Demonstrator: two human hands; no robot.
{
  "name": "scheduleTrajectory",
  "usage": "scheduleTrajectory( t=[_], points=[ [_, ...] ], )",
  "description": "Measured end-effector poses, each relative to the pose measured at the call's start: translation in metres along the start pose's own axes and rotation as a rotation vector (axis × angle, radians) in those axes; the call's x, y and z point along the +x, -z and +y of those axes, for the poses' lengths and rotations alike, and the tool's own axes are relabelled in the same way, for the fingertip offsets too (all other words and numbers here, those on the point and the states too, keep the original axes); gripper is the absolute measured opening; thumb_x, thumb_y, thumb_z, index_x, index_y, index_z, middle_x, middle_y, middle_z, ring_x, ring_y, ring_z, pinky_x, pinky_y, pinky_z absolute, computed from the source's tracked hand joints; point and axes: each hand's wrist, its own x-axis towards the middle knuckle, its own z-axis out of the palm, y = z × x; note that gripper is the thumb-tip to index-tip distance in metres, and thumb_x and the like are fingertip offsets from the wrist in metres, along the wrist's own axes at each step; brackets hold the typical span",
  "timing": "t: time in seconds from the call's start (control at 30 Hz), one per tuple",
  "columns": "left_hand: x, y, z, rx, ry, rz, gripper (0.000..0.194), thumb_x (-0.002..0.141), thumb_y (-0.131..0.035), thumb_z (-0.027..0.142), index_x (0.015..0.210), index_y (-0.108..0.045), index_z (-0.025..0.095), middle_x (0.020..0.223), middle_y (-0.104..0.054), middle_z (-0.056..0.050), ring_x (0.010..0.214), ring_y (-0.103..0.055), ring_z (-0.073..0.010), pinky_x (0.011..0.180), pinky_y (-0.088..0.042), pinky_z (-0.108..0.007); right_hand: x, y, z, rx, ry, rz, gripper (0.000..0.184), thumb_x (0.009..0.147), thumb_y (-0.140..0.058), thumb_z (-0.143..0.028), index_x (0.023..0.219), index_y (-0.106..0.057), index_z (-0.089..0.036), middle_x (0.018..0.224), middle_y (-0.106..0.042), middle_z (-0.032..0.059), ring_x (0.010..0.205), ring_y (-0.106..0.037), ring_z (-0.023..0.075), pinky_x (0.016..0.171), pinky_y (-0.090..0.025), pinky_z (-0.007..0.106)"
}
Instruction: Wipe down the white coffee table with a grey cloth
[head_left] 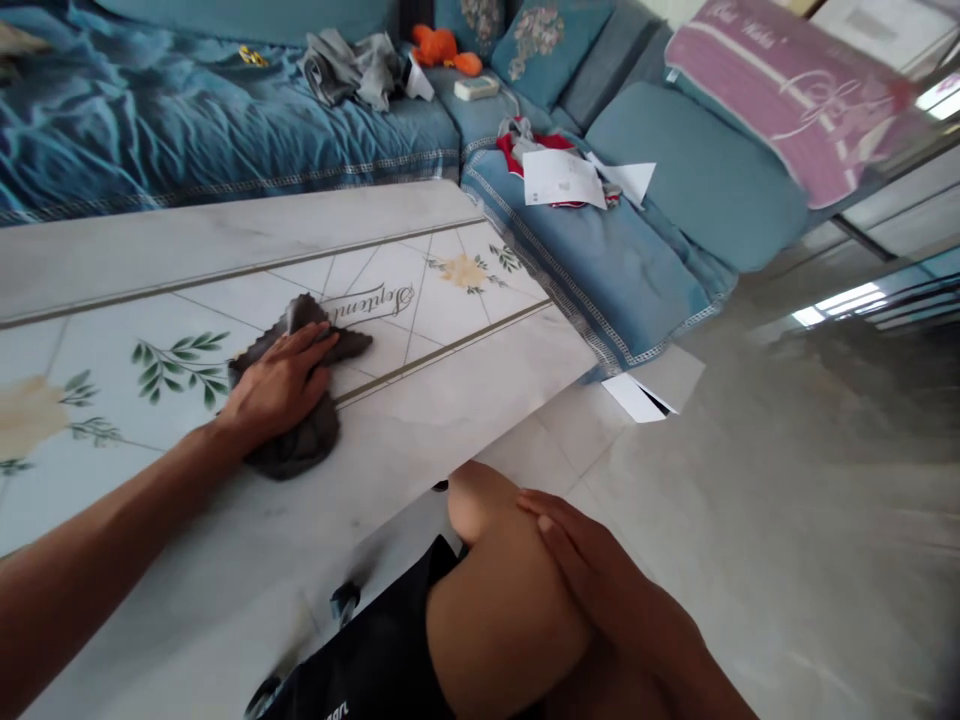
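Note:
A dark grey cloth (pixel 296 445) lies bunched on the marble-patterned table (pixel 420 425). My left hand (pixel 281 385) presses down on it, fingers together and bent slightly over the fabric, which spreads out past them on several sides. Part of the cloth is hidden beneath the palm. My right hand (pixel 592 550) rests on my bare knee (pixel 502 560), beside the table's near edge, with its fingers stretched out and no object in it.
A blue sofa (pixel 225 120) runs along the table's far side and right end. On it lie grey clothing (pixel 352 70), an orange plush toy (pixel 439 48), white papers (pixel 562 178) and a pink pillow (pixel 787 85). A white folded card (pixel 636 398) is on the tiled floor (pixel 750 520).

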Motion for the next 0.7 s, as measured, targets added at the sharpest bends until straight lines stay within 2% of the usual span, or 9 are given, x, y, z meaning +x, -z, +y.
scheduleTrajectory(
  t=[0.1,0.17,0.3,0.4,0.53,0.7],
  points=[
    [0.052,-0.008,0.009,0.000,0.031,0.040,0.064,0.111,-0.043,0.038,0.168,-0.061,0.015,0.186,-0.047,-0.004,0.173,-0.043,-0.0280,0.150,-0.027,-0.047,0.010,-0.010,-0.010,0.019,0.058,0.049,0.052,0.118,-0.042,-0.053,0.147,-0.077,-0.027,0.156,-0.074,0.0088,0.146,-0.070,0.0313,0.129,-0.056,0.059],
    [0.076,-0.012,0.018,0.000,0.026,0.066,0.062,0.113,-0.044,0.036,0.166,-0.061,0.011,0.183,-0.051,-0.007,0.171,-0.045,-0.0266,0.149,-0.029,-0.048,0.014,-0.016,-0.017,0.011,0.122,0.089,0.050,0.117,-0.041,-0.050,0.136,-0.080,-0.026,0.148,-0.078,0.0099,0.138,-0.074,0.0309,0.124,-0.059,0.056],
    [0.093,-0.011,0.031,0.023,0.026,0.074,0.060,0.113,-0.046,0.032,0.165,-0.063,0.007,0.181,-0.052,-0.013,0.169,-0.048,-0.0292,0.146,-0.033,-0.051,0.013,-0.019,-0.022,-0.057,0.201,0.095,0.047,0.115,-0.041,-0.046,0.119,-0.082,-0.025,0.133,-0.083,0.0103,0.123,-0.079,0.0309,0.112,-0.062,0.053],
    [0.086,-0.008,0.034,0.042,0.041,0.048,0.062,0.107,-0.046,0.028,0.163,-0.067,0.011,0.179,-0.056,-0.014,0.170,-0.049,-0.0320,0.146,-0.034,-0.050,0.008,-0.027,-0.017,-0.059,0.186,0.157,0.045,0.114,-0.044,-0.048,0.119,-0.082,-0.025,0.132,-0.083,0.0101,0.123,-0.078,0.0312,0.112,-0.061,0.054],
    [0.057,-0.010,0.029,0.035,-0.025,0.056,0.066,0.101,-0.049,0.029,0.164,-0.067,0.020,0.175,-0.061,-0.010,0.169,-0.051,-0.0304,0.147,-0.033,-0.049,0.002,-0.041,-0.011,-0.027,0.189,0.307,0.047,0.116,-0.043,-0.053,0.124,-0.081,-0.026,0.139,-0.080,0.0093,0.130,-0.075,0.0303,0.117,-0.059,0.052],
    [0.016,-0.008,0.029,0.021,-0.079,0.048,0.068,0.102,-0.048,0.033,0.166,-0.065,0.022,0.176,-0.060,-0.009,0.169,-0.050,-0.0316,0.147,-0.033,-0.054,0.006,-0.035,-0.020,-0.156,0.224,0.246,0.048,0.118,-0.038,-0.049,0.105,-0.078,-0.025,0.119,-0.083,0.0092,0.115,-0.077,0.0300,0.106,-0.061,0.051]
  ],
)
